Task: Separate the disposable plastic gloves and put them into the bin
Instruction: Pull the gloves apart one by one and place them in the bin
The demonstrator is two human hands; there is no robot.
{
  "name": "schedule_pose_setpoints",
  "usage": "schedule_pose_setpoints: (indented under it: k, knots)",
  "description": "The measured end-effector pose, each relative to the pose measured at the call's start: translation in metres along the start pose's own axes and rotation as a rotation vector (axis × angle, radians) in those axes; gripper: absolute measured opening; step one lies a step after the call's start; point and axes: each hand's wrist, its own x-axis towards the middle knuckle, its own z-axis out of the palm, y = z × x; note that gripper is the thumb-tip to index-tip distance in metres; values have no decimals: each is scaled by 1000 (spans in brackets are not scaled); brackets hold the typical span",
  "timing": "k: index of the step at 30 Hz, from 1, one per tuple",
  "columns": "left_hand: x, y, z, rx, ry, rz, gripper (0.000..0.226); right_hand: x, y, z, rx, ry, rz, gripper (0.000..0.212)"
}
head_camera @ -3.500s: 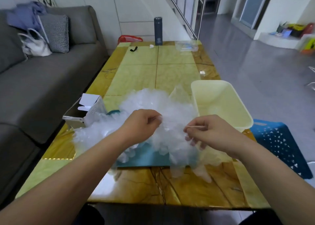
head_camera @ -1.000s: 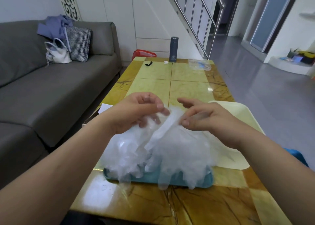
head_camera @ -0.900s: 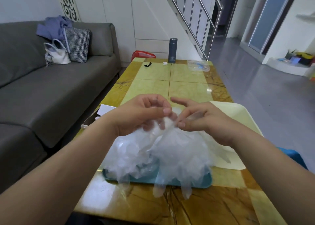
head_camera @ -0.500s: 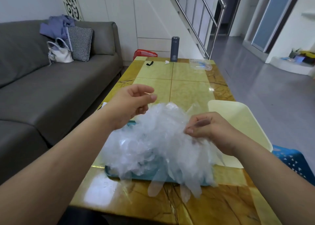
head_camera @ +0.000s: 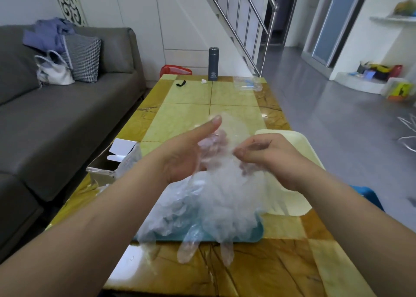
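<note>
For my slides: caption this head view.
Left hand supports a clear glove that the right hand pinches, above the pile beside the cream bin.

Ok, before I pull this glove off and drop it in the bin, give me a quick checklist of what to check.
1. Grip: the right hand pinches the glove: ok.
2. Second grip: whether the left hand holds it too: cannot tell; its fingers lie behind the film.
3. The glove is free of the glove pile: not ok; the film runs down into it.
4. The cream bin is open and beside the right hand: ok.
5. The pile is contained on the teal tray: not ok; glove tips overhang its near edge onto the table.
</note>
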Motion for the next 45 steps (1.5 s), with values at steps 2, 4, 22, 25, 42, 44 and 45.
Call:
schedule_pose_setpoints:
  k: [2, 4, 22, 25, 42, 44, 45]
  knots:
    - [15, 7, 16, 88, 83, 51, 30, 5, -2, -13, -73, 41, 18, 8]
    - [27, 16, 24, 44, 147, 132, 18, 13, 2, -38, -100, 141, 70, 9]
    - [65, 22, 42, 150, -140, 111, 8, 101, 104, -100, -489, 412, 378, 18]
    - [95, 15, 53, 149, -187, 48, 10, 107, 95, -112, -446, 307, 411, 14]
    - [204, -34, 138, 618, 323, 51, 23, 31, 65, -112, -825, -134, 381, 46]
    - [191, -24, 127, 625, 361, 187, 15, 48, 79, -101, -930, -175, 405, 52]
    - [180, -19, 120, 638, 379, 239, 18, 56, 85, -94, -997, -211, 425, 55]
